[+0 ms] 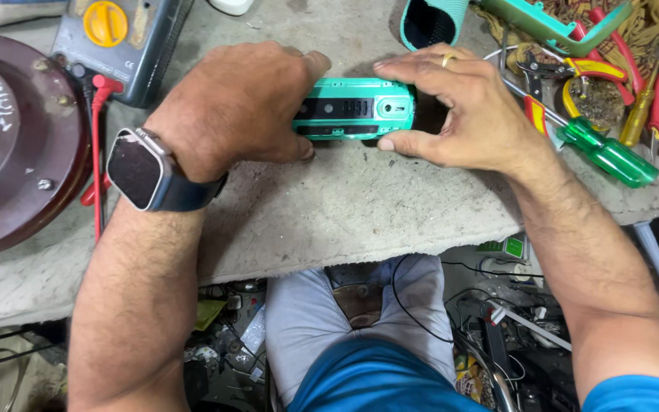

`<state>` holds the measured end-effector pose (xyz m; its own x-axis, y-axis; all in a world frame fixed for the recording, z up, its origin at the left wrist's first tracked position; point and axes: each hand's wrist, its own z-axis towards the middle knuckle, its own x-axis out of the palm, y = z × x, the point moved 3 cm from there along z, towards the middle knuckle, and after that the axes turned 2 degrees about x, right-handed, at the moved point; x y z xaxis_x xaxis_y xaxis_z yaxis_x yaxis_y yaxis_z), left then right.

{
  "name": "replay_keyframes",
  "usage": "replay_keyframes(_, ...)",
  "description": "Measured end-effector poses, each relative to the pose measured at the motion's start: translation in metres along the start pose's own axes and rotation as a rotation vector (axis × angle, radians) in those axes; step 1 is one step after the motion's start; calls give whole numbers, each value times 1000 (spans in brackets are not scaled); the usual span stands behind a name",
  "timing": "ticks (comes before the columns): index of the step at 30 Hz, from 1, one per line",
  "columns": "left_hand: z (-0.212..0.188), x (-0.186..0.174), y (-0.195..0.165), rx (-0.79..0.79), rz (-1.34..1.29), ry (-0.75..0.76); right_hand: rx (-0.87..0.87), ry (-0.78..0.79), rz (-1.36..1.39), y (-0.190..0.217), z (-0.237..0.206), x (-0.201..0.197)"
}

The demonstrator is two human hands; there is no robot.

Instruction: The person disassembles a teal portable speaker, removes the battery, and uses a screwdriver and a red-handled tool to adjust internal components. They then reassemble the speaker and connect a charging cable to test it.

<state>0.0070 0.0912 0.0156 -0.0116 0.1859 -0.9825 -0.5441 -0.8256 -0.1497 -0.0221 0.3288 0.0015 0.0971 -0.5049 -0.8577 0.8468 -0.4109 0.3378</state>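
Two hands hold a small green plastic box with a black middle [354, 108] on the grey worktop [345, 214].

The box looks closed up; loose green parts lie at 1 o'clock. The left hand [230, 107] presses flat over its left end. The right hand [451, 103] curls around its right end, fingers clamped.

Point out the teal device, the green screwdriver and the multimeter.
teal device [354, 109]: head view, middle of its dark front panel between both hands.
green screwdriver [610, 155]: head view, clear green handle.
multimeter [127, 46]: head view, grey body beside the yellow dial.
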Motion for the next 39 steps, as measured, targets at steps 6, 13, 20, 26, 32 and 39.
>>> replay_keyframes(6,3,0,-12,194,53,-251,-33,-12,3,-8,-11,7)
replay_keyframes(13,6,9,-13,217,64,-244,-13,-6,4,-4,-12,5)
replay_keyframes(20,6,2,-20,245,91,-299,44,-35,31,-1,-14,4)
replay_keyframes(26,7,7,-21,266,121,-297,89,-20,70,-3,-16,4)
replay_keyframes(32,10,10,-22,290,50,-320,99,-23,84,-2,-12,3)
replay_keyframes(39,14,15,-27,318,14,-355,111,-241,349,-22,-33,-31)
